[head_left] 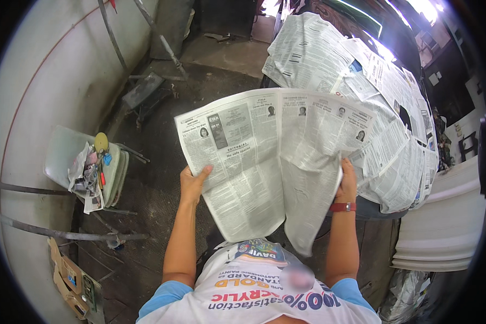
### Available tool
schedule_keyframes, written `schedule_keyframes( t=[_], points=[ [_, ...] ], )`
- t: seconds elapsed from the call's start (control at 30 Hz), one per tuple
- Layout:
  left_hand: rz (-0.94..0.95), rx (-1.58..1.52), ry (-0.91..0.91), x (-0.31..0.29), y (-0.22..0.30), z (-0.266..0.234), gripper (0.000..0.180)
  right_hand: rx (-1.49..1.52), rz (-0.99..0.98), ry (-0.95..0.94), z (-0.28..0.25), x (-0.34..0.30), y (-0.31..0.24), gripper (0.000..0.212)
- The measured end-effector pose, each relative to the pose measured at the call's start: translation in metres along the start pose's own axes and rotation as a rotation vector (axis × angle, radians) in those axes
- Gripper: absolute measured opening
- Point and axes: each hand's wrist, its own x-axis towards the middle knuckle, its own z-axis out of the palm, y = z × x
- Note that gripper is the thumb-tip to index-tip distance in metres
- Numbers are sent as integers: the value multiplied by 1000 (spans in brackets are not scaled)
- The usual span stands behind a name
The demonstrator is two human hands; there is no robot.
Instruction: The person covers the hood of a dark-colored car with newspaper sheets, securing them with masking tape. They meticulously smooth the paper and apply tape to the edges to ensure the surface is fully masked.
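A wide newspaper (243, 167) is spread open in front of my body, its centre fold running down the middle and its lower right part creased and drooping. My left hand (194, 182) grips its left edge, thumb on the printed face. At the opposite edge my right hand (347, 181) is closed on the paper, its fingers partly hidden; a red band (343, 207) circles that wrist. Beyond the newspaper's right side, overlapping newspaper sheets (397, 156) cover the front of a dark car (356, 19).
At left, a pale plastic chair (65, 162) bears tools, paper and a yellow round item (101, 141). Metal bars (65, 233) jut from the left wall. Cardboard (67, 278) lies at lower left. A metal stand (146, 92) is on the dark floor. White panels (443, 227) stand at right.
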Motion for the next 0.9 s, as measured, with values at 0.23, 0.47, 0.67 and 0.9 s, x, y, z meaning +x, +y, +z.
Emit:
schedule_keyframes(
  t=[0.23, 0.47, 0.67, 0.9],
  points=[
    [412, 409, -153, -25, 67, 40, 36, -221, -132, 4, -19, 2, 15, 40],
    [890, 664, 227, -18, 98, 26, 72, -613, -78, 145, -27, -21, 75, 39],
    [657, 698, 19, -22, 103, 11, 33, -689, -223, 57, 6, -51, 88, 24],
    [490, 511, -242, -43, 69, 93, 56, -1095, -479, -190, 129, -77, 83, 39]
  ],
)
